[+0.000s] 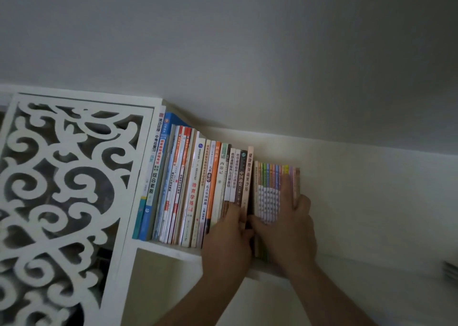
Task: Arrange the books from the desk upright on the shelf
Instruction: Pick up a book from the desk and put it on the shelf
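White shelf (171, 249) in the lower centre of the frame, mounted against a pale wall (247, 41). Carved white panel (62, 177) with scrollwork cut-outs at the left of the frame, forming the left end of the shelf. Row of books (193, 189) standing upright on the shelf, spines facing out, packed side by side from the panel toward the centre; tallest volumes at the left, shorter ones toward the right. Set of thin books (269, 192) with multicoloured spines at the right end of the row, also upright, touching one another. Left hand (228, 236) at lower centre, fingers laid against the lower spines of the taller books, just left of the thin set; grip state not discernible, as the fingertips run in among the spines. Right hand (290, 229) immediately right of the left hand, grip clamped around the thin set: thumb at the left side near the bottom of the spines, one finger extended up across the spine faces, remaining fingers wrapped round the right end of the set. Both forearms entering from the bottom edge of the frame. Blurred dark object at the far right edge, lower part of the frame, not identifiable.
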`<act>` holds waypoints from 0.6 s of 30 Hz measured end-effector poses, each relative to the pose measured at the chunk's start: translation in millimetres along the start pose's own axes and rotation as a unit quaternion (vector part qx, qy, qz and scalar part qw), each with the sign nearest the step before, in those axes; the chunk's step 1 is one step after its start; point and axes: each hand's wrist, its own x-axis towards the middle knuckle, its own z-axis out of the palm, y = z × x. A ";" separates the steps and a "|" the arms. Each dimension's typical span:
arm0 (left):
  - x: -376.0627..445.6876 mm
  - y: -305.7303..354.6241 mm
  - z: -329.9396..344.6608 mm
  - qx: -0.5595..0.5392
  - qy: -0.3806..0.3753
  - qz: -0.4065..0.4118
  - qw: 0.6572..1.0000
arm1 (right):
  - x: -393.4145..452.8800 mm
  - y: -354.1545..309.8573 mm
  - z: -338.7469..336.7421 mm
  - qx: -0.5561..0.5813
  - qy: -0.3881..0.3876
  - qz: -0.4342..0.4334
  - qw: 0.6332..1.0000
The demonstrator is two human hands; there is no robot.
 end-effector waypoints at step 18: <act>185.0 141.9 -118.3 0.373 -0.297 0.251 0.842 | -7.0 -1.7 0.8 -0.015 -0.019 0.019 1.000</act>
